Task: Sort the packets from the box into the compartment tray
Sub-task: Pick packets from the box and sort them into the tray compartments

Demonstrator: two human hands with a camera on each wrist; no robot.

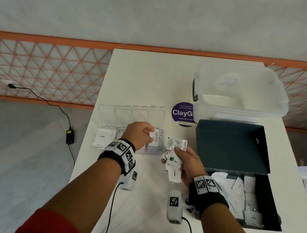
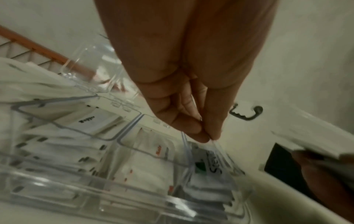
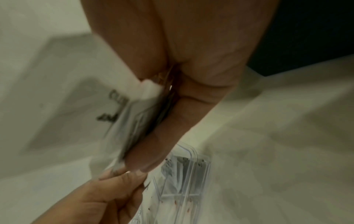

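Note:
My left hand (image 1: pixel 151 135) pinches a white Stevia packet (image 1: pixel 156 137) by its top edge over the rightmost compartment of the clear compartment tray (image 1: pixel 149 152). In the left wrist view the left hand (image 2: pixel 209 137) holds that packet (image 2: pixel 210 160) partly down inside the compartment, and the tray (image 2: pixel 134 204) has packets in its other compartments. My right hand (image 1: pixel 171 156) grips a bunch of mixed packets (image 1: pixel 175 174), a silvery one (image 1: pixel 177 145) uppermost, just right of the tray. The right wrist view is blurred: the right hand (image 3: pixel 134 159) clamps the packets (image 3: pixel 126 121). The dark box (image 1: pixel 267 203) at right holds several white packets.
The tray's clear lid (image 1: pixel 131 113) stands open behind it. A white Sugar packet (image 1: pixel 102 137) sticks out at the tray's left end. The box's flap (image 1: pixel 232 144) lies open, with a clear plastic tub (image 1: pixel 240 89) and a purple sticker (image 1: pixel 182 113) behind. A power adapter (image 1: pixel 70 136) is on the floor.

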